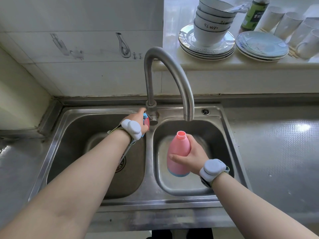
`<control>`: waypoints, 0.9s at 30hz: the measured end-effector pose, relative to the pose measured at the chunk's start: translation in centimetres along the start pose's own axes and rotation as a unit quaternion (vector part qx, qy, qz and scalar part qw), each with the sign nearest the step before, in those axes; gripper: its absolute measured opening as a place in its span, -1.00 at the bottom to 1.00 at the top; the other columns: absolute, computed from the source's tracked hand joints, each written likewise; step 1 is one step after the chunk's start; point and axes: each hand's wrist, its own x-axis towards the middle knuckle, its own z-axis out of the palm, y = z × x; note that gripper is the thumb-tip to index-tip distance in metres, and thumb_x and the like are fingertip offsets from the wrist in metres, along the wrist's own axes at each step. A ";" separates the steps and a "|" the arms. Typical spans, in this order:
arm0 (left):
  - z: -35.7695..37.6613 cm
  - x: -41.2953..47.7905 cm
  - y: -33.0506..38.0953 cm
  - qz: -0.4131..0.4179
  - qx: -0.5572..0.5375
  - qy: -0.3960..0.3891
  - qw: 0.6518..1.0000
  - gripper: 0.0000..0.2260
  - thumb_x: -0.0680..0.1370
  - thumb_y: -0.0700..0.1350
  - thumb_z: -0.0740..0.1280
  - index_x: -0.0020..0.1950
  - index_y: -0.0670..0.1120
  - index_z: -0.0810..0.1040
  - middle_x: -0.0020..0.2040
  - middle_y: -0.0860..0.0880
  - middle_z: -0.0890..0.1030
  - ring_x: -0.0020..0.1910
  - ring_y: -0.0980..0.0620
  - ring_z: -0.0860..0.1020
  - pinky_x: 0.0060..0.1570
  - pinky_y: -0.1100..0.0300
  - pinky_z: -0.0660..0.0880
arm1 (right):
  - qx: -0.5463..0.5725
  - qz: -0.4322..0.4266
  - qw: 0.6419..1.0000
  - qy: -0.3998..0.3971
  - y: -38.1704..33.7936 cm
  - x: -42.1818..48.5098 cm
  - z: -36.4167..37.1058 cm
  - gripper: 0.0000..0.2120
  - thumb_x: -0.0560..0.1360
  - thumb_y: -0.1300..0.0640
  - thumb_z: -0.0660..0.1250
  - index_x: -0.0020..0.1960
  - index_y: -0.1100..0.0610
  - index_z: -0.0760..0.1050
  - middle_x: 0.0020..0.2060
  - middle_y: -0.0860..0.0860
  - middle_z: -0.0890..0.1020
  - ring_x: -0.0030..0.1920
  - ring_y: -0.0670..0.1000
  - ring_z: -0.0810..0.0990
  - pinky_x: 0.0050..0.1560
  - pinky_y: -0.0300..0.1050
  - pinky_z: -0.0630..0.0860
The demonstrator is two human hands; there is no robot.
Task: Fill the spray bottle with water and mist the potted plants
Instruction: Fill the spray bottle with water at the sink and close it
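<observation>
A double steel sink (150, 200) is seen from above, with two bare forearms reaching in. A pink spray bottle (177, 152) with a blue base is gripped around its middle by the right hand (191, 156), fingers and thumb wrapped about the body. The bottle is held upright with a slight tilt over the right basin (219, 140), its open neck just below and a little left of the spout of the curved metal tap (172, 69). No water can be made out at the spout. The left hand (137, 120) is placed at the base of the tap, between the two basins, and a pink and blue spray head (146, 121) is held in it; its fingers are mostly hidden behind the back of the hand, so contact with the tap lever cannot be judged. A pale grey device is strapped to each wrist, left (131, 129) and right (213, 168). A round drain (121, 163) is visible in the left basin. On the ledge (224, 63) behind the sink, stacked white bowls (212, 26) are set on a pile of plates (207, 49), beside a second pile of plates (260, 46), a green bottle (253, 14) and white cups (293, 26).
</observation>
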 end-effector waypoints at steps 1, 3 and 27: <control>0.0 -0.1 0.1 -0.002 -0.001 -0.005 1.000 -0.47 0.54 -0.07 0.21 0.48 -0.06 0.13 0.18 -0.13 0.56 -0.04 -0.19 0.57 -0.12 0.09 0.52 | 0.004 -0.002 1.000 0.004 -0.1 0.0 0.0 -0.41 0.17 -0.08 0.53 0.15 -0.19 0.42 -0.05 -0.17 0.59 -0.04 -0.12 0.59 -0.10 -0.19 0.53; -0.2 -0.1 0.2 -0.007 0.003 -0.010 1.000 -0.49 0.54 -0.08 0.22 0.46 -0.07 0.15 0.16 -0.13 0.57 -0.05 -0.19 0.57 -0.08 0.05 0.54 | 0.006 -0.006 1.000 0.008 -0.3 0.0 -0.1 -0.42 0.17 -0.08 0.53 0.14 -0.16 0.42 -0.06 -0.16 0.59 -0.05 -0.11 0.59 -0.11 -0.19 0.52; 0.2 0.2 1.6 0.020 0.081 0.016 0.996 -0.84 0.58 -0.07 0.17 0.00 -0.13 0.47 0.09 -0.13 0.55 -0.04 -0.16 0.54 -0.14 0.10 0.45 | -0.004 -0.031 0.999 0.016 -0.6 0.9 -0.7 -0.39 0.19 -0.09 0.57 0.18 -0.15 0.40 -0.05 -0.14 0.59 -0.04 -0.07 0.58 -0.06 -0.13 0.52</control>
